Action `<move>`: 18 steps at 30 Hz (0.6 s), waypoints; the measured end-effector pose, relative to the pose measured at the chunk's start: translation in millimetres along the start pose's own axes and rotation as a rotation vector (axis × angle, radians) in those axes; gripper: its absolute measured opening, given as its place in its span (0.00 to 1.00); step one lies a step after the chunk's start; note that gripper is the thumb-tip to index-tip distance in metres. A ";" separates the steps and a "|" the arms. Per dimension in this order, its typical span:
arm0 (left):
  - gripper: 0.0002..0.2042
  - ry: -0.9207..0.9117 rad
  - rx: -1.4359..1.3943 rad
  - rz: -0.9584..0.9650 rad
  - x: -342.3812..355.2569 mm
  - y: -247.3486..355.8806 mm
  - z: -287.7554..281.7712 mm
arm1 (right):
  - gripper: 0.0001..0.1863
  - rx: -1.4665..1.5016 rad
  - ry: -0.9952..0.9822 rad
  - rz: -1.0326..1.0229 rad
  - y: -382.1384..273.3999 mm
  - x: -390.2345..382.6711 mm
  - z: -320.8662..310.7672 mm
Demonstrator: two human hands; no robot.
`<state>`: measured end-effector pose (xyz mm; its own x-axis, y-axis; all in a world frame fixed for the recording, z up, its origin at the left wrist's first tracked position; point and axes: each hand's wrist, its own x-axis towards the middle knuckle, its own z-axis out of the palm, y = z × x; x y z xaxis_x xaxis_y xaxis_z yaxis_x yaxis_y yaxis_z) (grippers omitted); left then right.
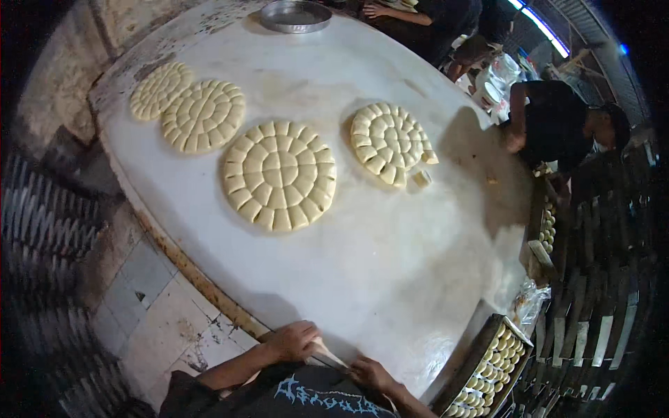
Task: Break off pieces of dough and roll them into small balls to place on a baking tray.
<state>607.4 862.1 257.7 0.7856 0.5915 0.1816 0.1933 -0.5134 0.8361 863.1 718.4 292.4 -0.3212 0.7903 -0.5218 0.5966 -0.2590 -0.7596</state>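
Note:
At the table's near edge, my left hand [295,340] is closed round one end of a pale, narrow strip [330,354]. The strip slants down toward my right hand [372,374], which is closed at its other end. Whether it is dough, cloth or a stick cannot be made out. Beyond my hands, a large round of cut dough [281,175] lies flat, sliced into rings of small pieces. To its right is another cut dough round [389,139], with a few pieces loose at its lower right edge.
Two more cut rounds [203,116] touch at the far left. A round metal pan [295,15] sits at the back. Wooden trays of dough balls [492,369] line the right side of the white table [376,279]. A person in dark clothing [554,122] leans over the right edge.

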 end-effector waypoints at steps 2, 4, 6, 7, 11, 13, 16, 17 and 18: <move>0.10 -0.019 0.172 -0.112 -9.3 -23.6 -31.7 | 0.11 -0.178 0.486 -0.068 49.5 -36.5 16.8; 0.10 0.073 0.473 -0.135 23.0 -39.1 -76.7 | 0.14 -0.499 0.902 0.022 61.8 -47.4 -8.0; 0.10 0.153 0.570 -0.113 81.7 -20.6 -88.5 | 0.17 -0.736 1.047 0.383 83.9 -29.0 -22.1; 0.11 0.247 0.657 -0.098 112.1 -10.2 -79.4 | 0.20 -0.758 1.262 0.618 96.3 -6.6 -31.2; 0.09 0.129 0.427 -0.140 149.6 16.5 -1.3 | 0.09 -0.394 1.305 0.488 62.8 61.0 -45.3; 0.08 0.044 0.457 -0.140 117.9 22.6 28.2 | 0.07 -0.181 1.234 0.341 8.4 67.6 -18.1; 0.08 0.022 0.449 0.034 65.4 23.0 24.6 | 0.16 -0.316 1.064 0.307 21.8 17.0 51.2; 0.08 0.005 0.529 0.033 60.6 18.7 8.9 | 0.20 -0.405 0.975 0.356 47.6 -13.6 72.3; 0.09 -0.006 0.609 0.027 60.7 14.6 -5.3 | 0.23 -0.874 0.925 0.588 77.7 -31.8 75.3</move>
<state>654.9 893.8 283.7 0.7979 0.5706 0.1944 0.4731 -0.7926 0.3847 864.3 631.3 220.7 0.5226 0.8522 0.0264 0.8420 -0.5208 0.1410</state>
